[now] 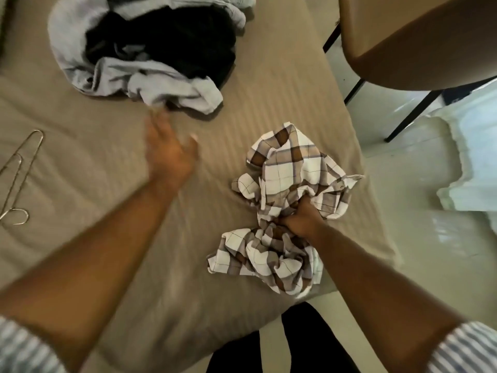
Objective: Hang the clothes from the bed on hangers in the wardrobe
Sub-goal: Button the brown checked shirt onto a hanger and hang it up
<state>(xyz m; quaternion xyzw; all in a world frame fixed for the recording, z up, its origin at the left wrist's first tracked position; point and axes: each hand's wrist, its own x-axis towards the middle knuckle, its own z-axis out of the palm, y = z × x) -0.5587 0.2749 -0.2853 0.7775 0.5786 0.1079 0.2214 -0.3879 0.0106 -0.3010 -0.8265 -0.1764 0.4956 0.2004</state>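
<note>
A crumpled brown-and-white plaid shirt [285, 184] lies near the right edge of the tan bed [80, 162]. My right hand [301, 219] grips a bunch of its fabric in the middle. My left hand [169, 149], blurred and with fingers spread, hovers over the bed just below a heap of light grey clothes [150, 82] wrapped around a black garment [172, 47]. It holds nothing. Two thin metal wire hangers [18, 179] lie flat at the bed's left side.
A brown chair [419, 39] with black legs stands on the pale tiled floor right of the bed. White fabric [473, 157] lies on the floor at the far right. My dark trousers [295, 343] show at the bed's near corner.
</note>
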